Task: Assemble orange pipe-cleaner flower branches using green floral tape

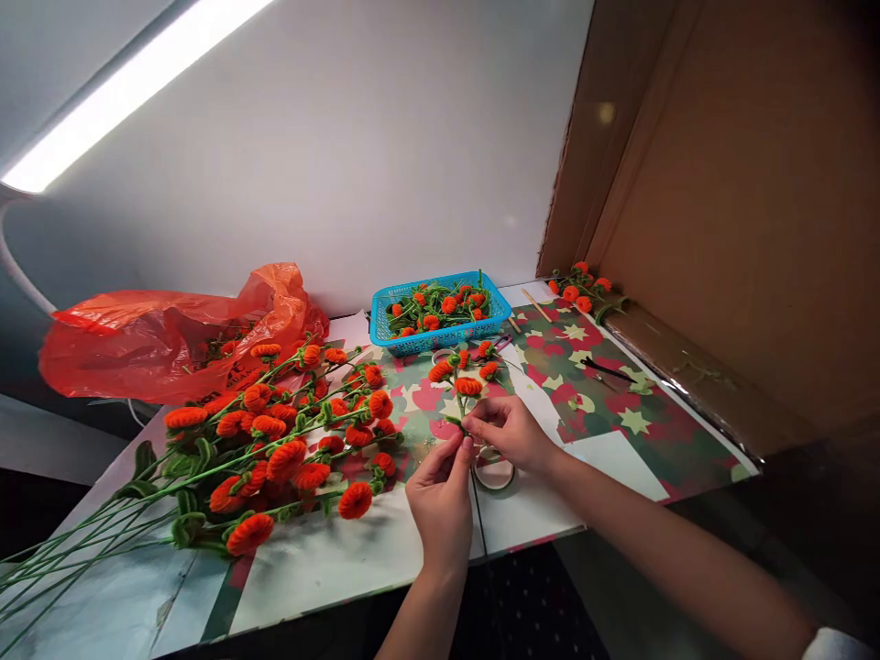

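My left hand (440, 490) and my right hand (505, 429) meet over the table, both pinched on the green stem of a small sprig of orange pompom flowers (466, 374) that stands up between them. A roll of tape (493, 472) lies flat on the table just under my right hand. A large pile of finished long-stemmed orange flowers (275, 440) lies to the left of my hands, stems pointing to the left edge.
A blue basket (440, 316) of orange flower heads stands at the back. A red plastic bag (171, 339) sits at the back left. More flowers (581, 289) and dark scissors (609, 371) lie to the right, below a cardboard wall (721, 202).
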The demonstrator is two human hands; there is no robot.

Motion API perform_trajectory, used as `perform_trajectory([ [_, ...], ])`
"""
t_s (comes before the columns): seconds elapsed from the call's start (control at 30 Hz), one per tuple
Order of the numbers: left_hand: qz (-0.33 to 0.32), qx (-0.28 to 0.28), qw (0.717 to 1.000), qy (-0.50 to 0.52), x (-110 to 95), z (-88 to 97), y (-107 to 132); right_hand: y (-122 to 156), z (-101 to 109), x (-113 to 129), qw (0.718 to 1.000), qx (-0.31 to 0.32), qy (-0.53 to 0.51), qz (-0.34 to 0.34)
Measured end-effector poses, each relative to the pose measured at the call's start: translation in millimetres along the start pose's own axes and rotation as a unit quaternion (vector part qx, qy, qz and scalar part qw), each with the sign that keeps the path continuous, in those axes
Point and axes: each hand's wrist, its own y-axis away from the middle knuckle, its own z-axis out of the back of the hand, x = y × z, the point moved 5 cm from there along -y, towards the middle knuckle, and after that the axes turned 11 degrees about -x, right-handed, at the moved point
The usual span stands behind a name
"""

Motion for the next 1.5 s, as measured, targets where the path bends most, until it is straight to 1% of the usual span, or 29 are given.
perform_trajectory([
  [0.17,0.001,-0.013,0.999,0.03,-2,0.0,1,5,0,3,0.997,0.044,-0.054,-0.038],
  [0.3,-0.012,-0.013,1.0,0.022,-5,-0.4,2,4,0,5,0.997,0.037,-0.053,-0.037],
  [0.43,-0.003,-0.012,1.0,-0.001,-4,0.4,4,4,0,2,0.998,0.044,-0.039,-0.035],
  [0.53,-0.001,-0.008,1.0,0.009,-3,0.5,5,4,1,-2,0.997,0.05,-0.036,-0.039],
  [0.67,-0.01,-0.004,1.0,0.023,0,0.4,4,4,2,-1,0.999,0.034,-0.015,-0.021],
  [0.77,0.022,-0.011,0.999,0.044,5,0.6,2,4,1,-1,0.998,0.04,-0.031,-0.036],
  [0.9,0.112,-0.006,0.986,0.122,12,-1.6,1,6,-4,-6,0.984,0.088,-0.106,-0.115],
  [0.97,0.146,0.011,0.976,0.16,14,-3.6,2,6,-4,-7,0.975,0.12,-0.126,-0.135],
  [1.07,0.186,0.056,0.96,0.2,16,-7.1,4,7,-6,-6,0.961,0.197,-0.131,-0.145],
  [1.17,0.225,0.099,0.948,0.203,18,-9.9,6,9,-6,-2,0.943,0.277,-0.122,-0.139],
  [1.23,0.24,0.123,0.943,0.196,18,-11.9,8,10,-6,1,0.937,0.307,-0.112,-0.126],
  [1.3,0.247,0.138,0.94,0.191,16,-13.7,10,9,-6,3,0.94,0.307,-0.101,-0.113],
  [1.37,0.239,0.14,0.945,0.177,14,-13.9,12,8,-5,5,0.949,0.281,-0.091,-0.107],
  [1.43,0.215,0.139,0.957,0.139,12,-12.3,14,9,-6,5,0.955,0.256,-0.093,-0.116],
  [1.5,0.168,0.141,0.972,0.086,9,-9.4,15,11,-7,5,0.958,0.241,-0.095,-0.123],
])
